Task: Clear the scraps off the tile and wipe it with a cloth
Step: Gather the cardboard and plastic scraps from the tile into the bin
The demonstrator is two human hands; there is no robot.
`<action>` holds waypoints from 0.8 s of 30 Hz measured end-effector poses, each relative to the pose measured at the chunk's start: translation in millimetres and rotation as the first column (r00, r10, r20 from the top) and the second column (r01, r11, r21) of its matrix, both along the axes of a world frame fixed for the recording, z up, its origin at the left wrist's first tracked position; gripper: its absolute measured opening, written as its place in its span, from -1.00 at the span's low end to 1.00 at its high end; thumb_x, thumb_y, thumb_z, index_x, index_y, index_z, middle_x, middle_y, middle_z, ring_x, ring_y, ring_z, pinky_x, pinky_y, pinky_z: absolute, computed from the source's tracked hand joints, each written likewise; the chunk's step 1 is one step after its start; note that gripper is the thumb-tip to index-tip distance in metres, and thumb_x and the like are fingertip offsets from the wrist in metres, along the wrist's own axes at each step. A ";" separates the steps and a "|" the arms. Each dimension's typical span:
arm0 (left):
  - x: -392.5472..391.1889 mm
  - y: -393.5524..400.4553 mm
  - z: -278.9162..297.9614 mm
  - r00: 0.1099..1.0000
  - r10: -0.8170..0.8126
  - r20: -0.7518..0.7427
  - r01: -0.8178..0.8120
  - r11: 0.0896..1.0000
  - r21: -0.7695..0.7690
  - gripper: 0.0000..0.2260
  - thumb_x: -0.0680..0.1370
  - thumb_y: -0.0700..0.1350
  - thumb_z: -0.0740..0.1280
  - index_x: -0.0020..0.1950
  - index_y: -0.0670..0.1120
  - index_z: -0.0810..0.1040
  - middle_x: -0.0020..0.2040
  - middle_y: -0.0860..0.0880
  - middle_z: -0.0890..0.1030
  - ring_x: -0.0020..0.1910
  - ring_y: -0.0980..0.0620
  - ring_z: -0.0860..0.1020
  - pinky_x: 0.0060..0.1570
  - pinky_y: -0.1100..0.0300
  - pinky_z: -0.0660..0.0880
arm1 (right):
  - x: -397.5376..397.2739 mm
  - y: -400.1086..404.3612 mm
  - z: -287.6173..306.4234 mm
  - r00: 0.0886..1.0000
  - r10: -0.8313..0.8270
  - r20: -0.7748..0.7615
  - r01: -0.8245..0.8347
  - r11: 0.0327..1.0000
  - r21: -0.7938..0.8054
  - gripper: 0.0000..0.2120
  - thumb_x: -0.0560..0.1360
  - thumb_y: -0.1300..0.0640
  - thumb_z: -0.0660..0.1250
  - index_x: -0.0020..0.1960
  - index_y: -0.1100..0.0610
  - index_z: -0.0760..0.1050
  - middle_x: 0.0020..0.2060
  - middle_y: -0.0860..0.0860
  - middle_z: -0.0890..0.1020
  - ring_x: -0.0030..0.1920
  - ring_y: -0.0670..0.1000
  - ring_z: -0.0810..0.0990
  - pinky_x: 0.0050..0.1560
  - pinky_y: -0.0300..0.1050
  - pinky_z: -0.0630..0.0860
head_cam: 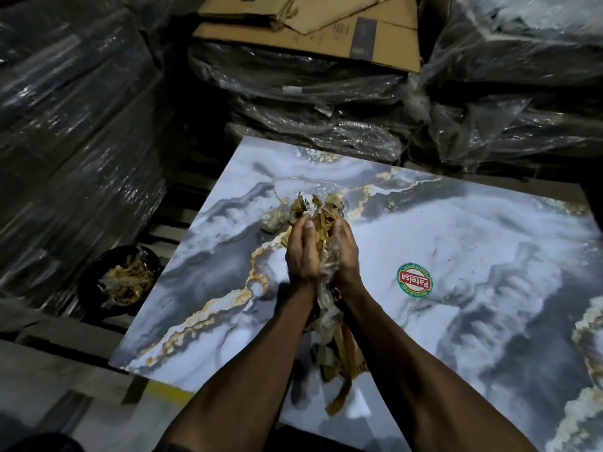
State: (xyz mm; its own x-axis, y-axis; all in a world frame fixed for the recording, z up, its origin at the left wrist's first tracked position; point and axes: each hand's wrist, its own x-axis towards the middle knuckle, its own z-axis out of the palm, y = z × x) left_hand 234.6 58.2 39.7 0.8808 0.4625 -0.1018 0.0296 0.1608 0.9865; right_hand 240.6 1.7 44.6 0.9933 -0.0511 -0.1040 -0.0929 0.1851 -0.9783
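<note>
Both hands worked as one scoop at the centre of the view. The left hand point(301, 252) and the right hand point(346, 252) were pressed toward each other, palms facing, fingers curled inward round a bundle of scraps point(321, 220) — brown cardboard strips tangled with clear plastic film. The bundle was squeezed between the palms, sprouted above the fingertips toward 12 o'clock, and trailed below the wrists toward 6 o'clock in a loose tail point(339, 350) whose lower end hung close to the tile; contact there could not be told.

The tile point(473, 243), a glossy marbled slab in grey, white and gold, lay flat and filled the view from centre out to 3 and 5 o'clock. A round red-and-green sticker point(415, 282) sat on it just to the 3 o'clock side of the right wrist. Off the tile's edge at 9 o'clock stood a dark bin point(98, 272) already holding similar scraps. No cloth was visible.

Risks, as judged from this moment:
- The dangling tail was gripped only from above — strips could slide out and drop back onto the tile during a carry toward the bin.
- Slippery film between the palms could let the bundle's core shift.
- A small clump point(272, 220) at 10 o'clock from the hands appeared to lie outside the grip and could be left behind.
</note>
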 end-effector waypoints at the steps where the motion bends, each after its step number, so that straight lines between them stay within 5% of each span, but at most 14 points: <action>1: -0.7 4.0 3.4 1.000 0.003 0.013 -0.003 1.000 0.003 -0.49 0.52 0.08 0.14 0.35 -0.19 0.48 0.29 -0.02 0.52 0.26 0.13 0.45 0.13 0.53 0.35 | -0.6 3.4 4.3 1.000 0.002 0.005 -0.002 1.000 0.010 -0.64 0.67 0.08 0.09 0.35 0.25 0.42 0.32 0.17 0.50 0.31 0.02 0.49 0.34 -0.12 0.41; 9: -25.5 42.1 33.1 0.992 0.004 0.124 -0.011 0.998 0.055 -0.53 0.52 0.03 0.13 0.32 -0.21 0.47 0.28 -0.06 0.51 0.26 0.08 0.45 0.19 0.41 0.37 | -25.7 39.8 30.0 0.995 0.001 0.100 0.001 1.000 -0.024 -0.61 0.68 0.05 0.08 0.41 0.21 0.38 0.41 0.11 0.43 0.42 0.01 0.38 0.43 -0.12 0.32; 14: -50.1 68.2 41.3 0.988 0.012 0.154 -0.022 0.998 0.064 -0.52 0.52 0.02 0.12 0.32 -0.24 0.47 0.32 -0.15 0.51 0.26 0.05 0.46 0.15 0.46 0.38 | -47.7 65.6 42.8 0.992 0.027 0.126 -0.026 1.000 -0.010 -0.77 0.68 0.10 0.06 0.28 0.03 0.40 0.24 -0.10 0.47 0.28 -0.17 0.42 0.25 -0.42 0.35; 19: -62.2 93.5 50.3 0.984 0.078 0.160 -0.085 0.996 0.034 -0.51 0.51 0.02 0.14 0.32 -0.25 0.47 0.30 -0.11 0.52 0.24 0.09 0.46 0.13 0.49 0.37 | -56.2 92.3 56.6 0.983 0.108 0.149 -0.111 0.994 0.011 -0.78 0.68 0.21 0.03 0.20 0.16 0.42 0.05 -0.11 0.54 -0.02 -0.40 0.55 0.02 -0.48 0.39; 24: -55.8 124.3 60.5 0.971 0.178 0.157 -0.188 0.981 0.048 -0.68 0.65 -0.13 0.16 0.32 -0.27 0.47 0.28 -0.14 0.52 0.24 0.03 0.47 0.14 0.47 0.39 | -44.5 124.9 64.3 0.963 0.211 0.170 -0.218 0.976 0.023 -0.69 0.68 0.20 0.03 0.30 0.33 0.41 0.11 0.09 0.56 -0.04 -0.30 0.60 -0.01 -0.43 0.45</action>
State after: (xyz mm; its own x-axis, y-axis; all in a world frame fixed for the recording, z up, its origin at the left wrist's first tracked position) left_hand 178.9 182.6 100.2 0.7835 0.6184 0.0606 -0.1453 0.0875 0.9855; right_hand 196.1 126.6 108.9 0.9841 0.1655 0.0649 0.0275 0.2189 -0.9754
